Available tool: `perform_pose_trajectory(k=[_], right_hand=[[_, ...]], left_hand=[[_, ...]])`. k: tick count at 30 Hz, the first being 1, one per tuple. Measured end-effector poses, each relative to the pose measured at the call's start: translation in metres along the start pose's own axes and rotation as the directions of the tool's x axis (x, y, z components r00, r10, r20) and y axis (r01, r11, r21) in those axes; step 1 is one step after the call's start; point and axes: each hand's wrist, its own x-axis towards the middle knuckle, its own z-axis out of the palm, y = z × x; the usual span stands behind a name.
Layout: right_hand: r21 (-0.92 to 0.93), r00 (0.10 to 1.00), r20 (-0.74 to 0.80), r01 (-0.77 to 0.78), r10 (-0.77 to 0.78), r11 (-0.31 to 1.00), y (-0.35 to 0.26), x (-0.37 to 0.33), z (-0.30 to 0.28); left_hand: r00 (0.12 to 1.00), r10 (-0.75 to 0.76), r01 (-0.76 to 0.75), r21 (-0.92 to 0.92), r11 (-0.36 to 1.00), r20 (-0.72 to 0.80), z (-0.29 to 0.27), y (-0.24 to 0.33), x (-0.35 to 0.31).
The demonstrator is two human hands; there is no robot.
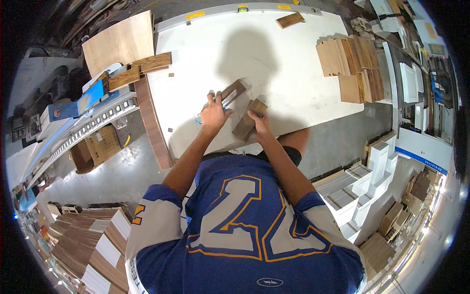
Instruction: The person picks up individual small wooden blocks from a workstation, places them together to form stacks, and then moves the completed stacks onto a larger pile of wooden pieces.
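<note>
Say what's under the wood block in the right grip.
White tabletop shows beside the wood block. Directly beneath, the surface is covered by the block and right grip, so anything there can't be seen.

Around the white worktable (303, 63) spreads a grey concrete-like floor (338, 130) glinting with light, with a cardboard box (105, 146) to its left, stacked brown boards (73, 240) to its lower left, and white box-like units (376, 164) to its lower right.

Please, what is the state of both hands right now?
Left hand: at the brown strip; grip cannot be told.
Right hand: closed, holding the wooden block.
</note>
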Motion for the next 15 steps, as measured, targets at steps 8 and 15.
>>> perform_pose_trajectory(k=[8, 15], right_hand=[[-0.742, 0.77, -0.324, 0.154, -0.55, 0.653, -0.022, -0.011, 0.022], [0.061, 0.964, 0.261, 0.028, -0.043, 0.998, -0.062, -0.047, 0.039]], left_hand=[[0.999, -0.048, 0.049, -0.203, 0.978, 0.006, -0.015, -0.015, -0.01], [0.987, 0.136, -0.057, -0.589, 0.806, 0.089, -0.026, 0.022, -0.059]])
